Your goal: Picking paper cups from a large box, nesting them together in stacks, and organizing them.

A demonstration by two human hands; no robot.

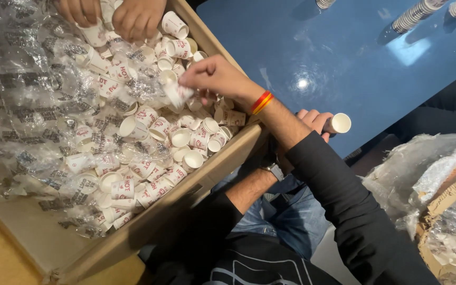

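While pinched, cup (177, 94) in right grip (212, 78)

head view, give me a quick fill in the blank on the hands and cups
1. The hand pinching a printed cup over the box is the person's ____ hand.
2. The left hand holds a white cup beside a ____ table.
3. Another person's hands enter the box from the picture's ____ edge.
Missing words: right; blue; top.

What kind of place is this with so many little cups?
Probably a packing or sorting workspace. A big cardboard box brims with loose small paper cups, nested cup stacks lie on a blue table, and plastic wrapping is piled about.
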